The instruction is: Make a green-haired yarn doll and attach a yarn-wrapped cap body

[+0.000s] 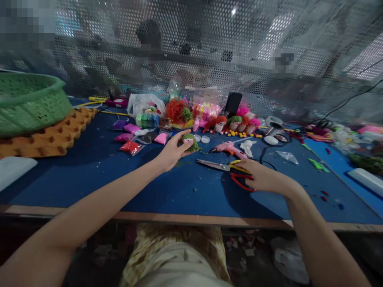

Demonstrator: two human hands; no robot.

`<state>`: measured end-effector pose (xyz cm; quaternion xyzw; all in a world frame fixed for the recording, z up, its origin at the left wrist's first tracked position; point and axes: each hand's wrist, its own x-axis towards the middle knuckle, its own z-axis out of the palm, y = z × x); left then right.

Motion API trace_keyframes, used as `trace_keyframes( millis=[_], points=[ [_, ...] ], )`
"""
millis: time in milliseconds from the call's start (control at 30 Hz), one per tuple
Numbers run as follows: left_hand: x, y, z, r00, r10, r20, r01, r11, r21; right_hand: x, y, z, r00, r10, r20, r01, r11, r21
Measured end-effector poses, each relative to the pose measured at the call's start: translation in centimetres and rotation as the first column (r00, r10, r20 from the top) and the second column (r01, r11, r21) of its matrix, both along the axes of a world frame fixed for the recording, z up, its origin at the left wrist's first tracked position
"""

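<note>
Bare desk [89,175] lies open between my arms and along the near edge; scissors [214,164] bar the middle; the basket [30,103] blocks far left; packets [131,147], dolls [233,123] and a glue gun [229,148] crowd the back; mesh [209,48] walls it off.

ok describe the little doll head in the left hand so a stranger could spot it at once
Start at the blue table top and go to its middle, just left of the pink glue gun. There the left hand grips a small doll head with green yarn hair. Unlike the row of similar heads further back, it alone is held in a hand.
</note>
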<state>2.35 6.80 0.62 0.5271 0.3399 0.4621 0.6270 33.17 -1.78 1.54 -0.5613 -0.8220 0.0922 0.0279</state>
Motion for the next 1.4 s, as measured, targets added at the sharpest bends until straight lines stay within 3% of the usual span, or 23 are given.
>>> trace_keyframes(
  millis=[200, 300, 433, 533, 667, 800, 967, 1100, 1300, 1400],
  points=[
    [-1.3, -0.1, -0.5, 0.991, 0.092, -0.102, -0.074, 0.984, 0.164, 0.7, -0.2, -1.4, 0.994, -0.093, -0.062, 0.097, 0.993, 0.071],
    [-1.4, -0.3, -0.9, 0.975, 0.186, -0.123, -0.151, 0.956, 0.251, 1.4, 0.6, -1.0, 0.982, -0.149, -0.113, 0.174, 0.949, 0.262],
    [-0.8, -0.7, -1.4, 0.969, 0.208, -0.132, -0.166, 0.947, 0.276, 1.3, 2.2, 0.9, 0.963, -0.249, -0.100, 0.255, 0.736, 0.627],
    [-0.5, -1.2, -1.7, 0.986, 0.137, -0.093, -0.112, 0.966, 0.234, 0.6, 3.0, 1.2, 0.976, -0.215, -0.023, 0.144, 0.567, 0.811],
    [-0.9, -1.9, -2.0, 0.996, -0.072, -0.053, 0.080, 0.985, 0.152, 0.1, 2.5, -0.2, 0.987, -0.078, 0.140, -0.088, 0.466, 0.880],
    [-1.5, -2.2, -1.9, 0.974, -0.201, -0.101, 0.217, 0.959, 0.182, 0.0, 1.6, -0.7, 0.974, -0.048, 0.220, -0.170, 0.482, 0.860],
    [-1.8, -2.3, -1.6, 0.967, -0.213, -0.137, 0.240, 0.945, 0.224, -0.4, 1.3, 0.0, 0.982, -0.131, 0.134, -0.034, 0.579, 0.815],
    [-1.7, -2.2, -1.5, 0.965, -0.214, -0.150, 0.250, 0.924, 0.290, -0.6, 1.3, -0.1, 0.978, -0.182, 0.104, 0.033, 0.625, 0.780],
    [-1.6, -2.2, -1.4, 0.961, -0.227, -0.159, 0.269, 0.902, 0.338, -0.6, 1.2, -0.6, 0.971, -0.201, 0.132, 0.028, 0.641, 0.767],
    [-1.6, -2.2, -1.3, 0.960, -0.232, -0.159, 0.274, 0.900, 0.338, -0.5, 1.1, -0.8, 0.971, -0.152, 0.183, -0.055, 0.606, 0.793]
  ],
)
